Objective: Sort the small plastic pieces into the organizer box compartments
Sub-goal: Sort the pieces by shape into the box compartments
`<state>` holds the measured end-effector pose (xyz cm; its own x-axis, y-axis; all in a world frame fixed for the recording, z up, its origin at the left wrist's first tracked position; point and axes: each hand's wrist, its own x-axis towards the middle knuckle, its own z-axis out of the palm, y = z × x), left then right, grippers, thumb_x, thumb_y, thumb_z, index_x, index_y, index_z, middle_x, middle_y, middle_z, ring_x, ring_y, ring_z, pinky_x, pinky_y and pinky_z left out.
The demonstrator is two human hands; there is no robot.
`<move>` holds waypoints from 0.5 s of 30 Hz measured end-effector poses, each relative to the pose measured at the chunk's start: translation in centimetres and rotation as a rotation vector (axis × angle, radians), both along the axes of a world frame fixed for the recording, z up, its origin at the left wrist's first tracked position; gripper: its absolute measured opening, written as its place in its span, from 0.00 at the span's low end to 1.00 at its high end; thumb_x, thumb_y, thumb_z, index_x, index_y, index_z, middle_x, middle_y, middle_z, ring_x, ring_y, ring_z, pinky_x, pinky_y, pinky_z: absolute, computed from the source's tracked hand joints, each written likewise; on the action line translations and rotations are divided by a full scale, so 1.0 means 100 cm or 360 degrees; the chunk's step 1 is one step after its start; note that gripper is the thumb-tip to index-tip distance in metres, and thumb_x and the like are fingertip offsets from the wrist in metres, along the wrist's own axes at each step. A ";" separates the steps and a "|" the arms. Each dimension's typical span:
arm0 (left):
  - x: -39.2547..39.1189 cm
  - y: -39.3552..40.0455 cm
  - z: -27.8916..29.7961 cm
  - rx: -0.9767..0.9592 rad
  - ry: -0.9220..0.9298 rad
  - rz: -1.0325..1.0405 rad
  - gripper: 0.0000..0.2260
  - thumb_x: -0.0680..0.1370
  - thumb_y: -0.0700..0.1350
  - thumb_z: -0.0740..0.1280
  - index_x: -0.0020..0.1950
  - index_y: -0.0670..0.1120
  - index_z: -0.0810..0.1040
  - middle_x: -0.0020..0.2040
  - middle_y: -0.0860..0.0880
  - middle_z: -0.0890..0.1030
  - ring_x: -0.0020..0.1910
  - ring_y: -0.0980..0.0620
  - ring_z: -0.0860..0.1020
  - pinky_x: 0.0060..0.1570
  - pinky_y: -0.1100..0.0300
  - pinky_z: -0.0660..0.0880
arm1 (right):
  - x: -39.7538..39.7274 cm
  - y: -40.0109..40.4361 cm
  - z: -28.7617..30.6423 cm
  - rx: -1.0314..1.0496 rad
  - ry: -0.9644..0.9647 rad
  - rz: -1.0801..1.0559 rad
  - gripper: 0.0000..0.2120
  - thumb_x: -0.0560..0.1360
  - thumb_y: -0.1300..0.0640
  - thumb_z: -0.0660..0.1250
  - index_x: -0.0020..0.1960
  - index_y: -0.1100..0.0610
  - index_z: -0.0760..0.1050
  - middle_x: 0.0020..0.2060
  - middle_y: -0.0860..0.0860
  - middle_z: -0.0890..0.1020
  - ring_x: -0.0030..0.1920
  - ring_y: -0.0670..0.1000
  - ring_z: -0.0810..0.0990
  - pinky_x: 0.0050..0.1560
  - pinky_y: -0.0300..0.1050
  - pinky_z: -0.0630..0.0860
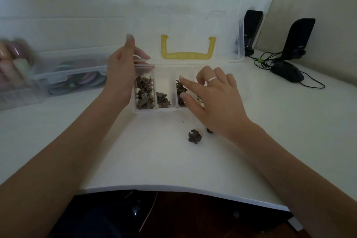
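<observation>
A clear organizer box point(165, 72) stands open on the white table, its lid with a yellow handle point(187, 55) raised behind. Its compartments hold small brown plastic pieces: a full left one point(144, 92), a smaller pile in the second point(163, 100), more in the third point(180, 88). My left hand point(120, 71) grips the box's left wall. My right hand point(210, 94) hovers over the third and fourth compartments, fingers spread, with nothing visibly held. One dark brown piece point(194, 136) lies loose on the table in front of the box. Another point(209, 131) shows partly under my right wrist.
A second clear container point(73, 78) with coloured rings sits at the left, blurred items beside it. Two black speakers point(298, 39) and a black mouse point(287, 72) with cables lie at the back right. The table's front edge point(173, 189) curves near my body.
</observation>
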<state>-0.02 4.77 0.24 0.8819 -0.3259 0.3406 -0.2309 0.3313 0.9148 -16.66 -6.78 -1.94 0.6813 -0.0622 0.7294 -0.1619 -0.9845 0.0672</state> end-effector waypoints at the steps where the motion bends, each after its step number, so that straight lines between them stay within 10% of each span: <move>1: 0.000 0.000 0.000 -0.0009 0.0007 -0.0013 0.23 0.81 0.55 0.56 0.32 0.45 0.75 0.24 0.53 0.77 0.25 0.57 0.78 0.29 0.67 0.73 | -0.002 0.001 0.001 0.0076 -0.0012 0.0103 0.16 0.76 0.48 0.59 0.57 0.52 0.80 0.41 0.52 0.74 0.40 0.54 0.72 0.42 0.47 0.66; 7: 0.002 0.001 0.000 -0.0032 -0.0012 -0.0028 0.23 0.82 0.54 0.56 0.32 0.45 0.75 0.24 0.52 0.77 0.24 0.57 0.78 0.28 0.67 0.73 | -0.027 0.005 0.012 0.0285 0.0217 0.0586 0.16 0.73 0.45 0.62 0.33 0.56 0.71 0.24 0.46 0.69 0.24 0.48 0.68 0.25 0.44 0.70; 15: 0.001 0.002 0.001 -0.0011 -0.0023 -0.0004 0.23 0.82 0.54 0.56 0.31 0.45 0.75 0.24 0.52 0.78 0.25 0.58 0.78 0.30 0.67 0.74 | -0.029 0.013 0.007 -0.0084 0.0790 0.0369 0.09 0.66 0.45 0.61 0.42 0.48 0.72 0.21 0.44 0.67 0.23 0.47 0.66 0.26 0.33 0.57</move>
<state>0.09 4.94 0.33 0.8760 -0.3257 0.3558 -0.2435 0.3381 0.9091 -19.56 -5.51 -1.26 0.9358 0.1583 0.3149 0.1226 -0.9839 0.1302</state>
